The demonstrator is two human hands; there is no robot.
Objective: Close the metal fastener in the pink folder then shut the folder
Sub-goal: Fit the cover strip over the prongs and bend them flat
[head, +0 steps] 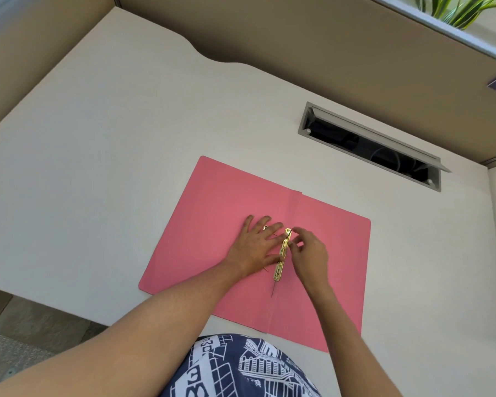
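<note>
On the white desk, toward five o'clock of its middle, the pink folder lay spread open and flat, its near edge reaching the desk's front by the person's patterned shirt. At nine o'clock from the fold, the left hand rested palm down on the left leaf, fingers spread apart, pressing nothing but the card, a ring on one finger. Just beside it, along the fold, lay the gold metal fastener, its far end under the right hand, whose fingertips were pinched together on the strip's top end. A thin prong stuck out at six o'clock below the strip. At one o'clock from the folder, well apart, a grey cable slot stood open in the desk. A brown partition backed the desk, with plant leaves above at the far right.
</note>
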